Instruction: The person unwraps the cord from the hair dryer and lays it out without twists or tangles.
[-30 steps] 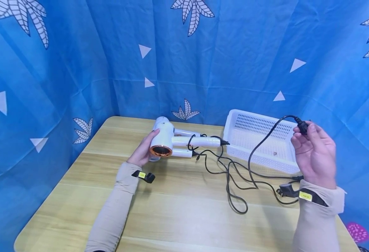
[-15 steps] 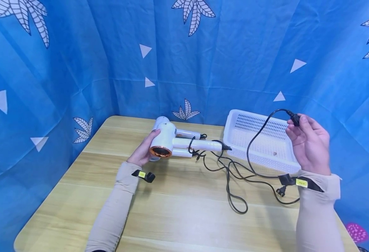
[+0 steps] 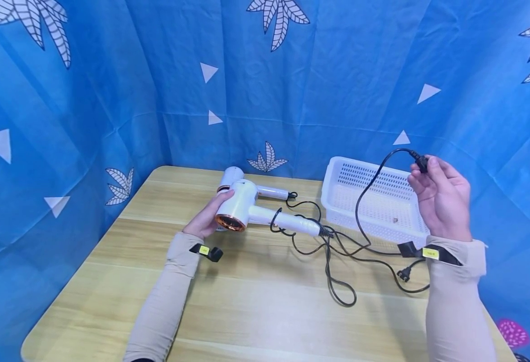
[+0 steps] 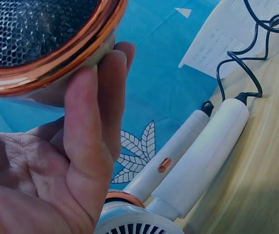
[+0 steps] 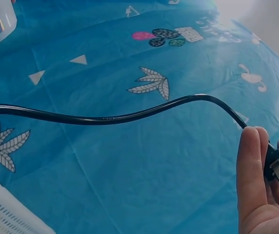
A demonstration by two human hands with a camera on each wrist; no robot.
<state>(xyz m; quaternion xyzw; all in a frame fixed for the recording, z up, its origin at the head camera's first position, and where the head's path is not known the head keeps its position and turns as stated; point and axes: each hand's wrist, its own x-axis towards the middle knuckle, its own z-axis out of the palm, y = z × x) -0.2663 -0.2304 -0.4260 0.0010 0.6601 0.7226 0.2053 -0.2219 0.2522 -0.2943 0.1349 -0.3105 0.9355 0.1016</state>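
My left hand (image 3: pixel 207 217) grips the barrel of a white hair dryer (image 3: pixel 239 201) with a copper ring round one end, its handle slanting down to the right. In the left wrist view, that dryer's copper ring and mesh (image 4: pixel 32 29) sit in my fingers. Behind it lies a second hair dryer (image 3: pixel 271 192). A third hair dryer (image 4: pixel 203 156) is mostly hidden beneath the held one in the head view. My right hand (image 3: pixel 447 201) pinches a black plug (image 3: pixel 422 163) raised above the basket's right side, prongs showing in the right wrist view, its cord (image 5: pixel 105 120) trailing left.
A white perforated basket (image 3: pixel 373 230) stands at the table's back right with a small brown speck inside. Tangled black cords (image 3: pixel 330 281) spread across the wooden table (image 3: pixel 246 311). Another plug (image 3: pixel 404 274) lies near my right wrist. Blue patterned cloth (image 3: pixel 255 90) encloses the table.
The held hair dryer has turned, its handle end swinging down toward me and away from the second dryer. My right hand has risen and moved slightly left with the plug.
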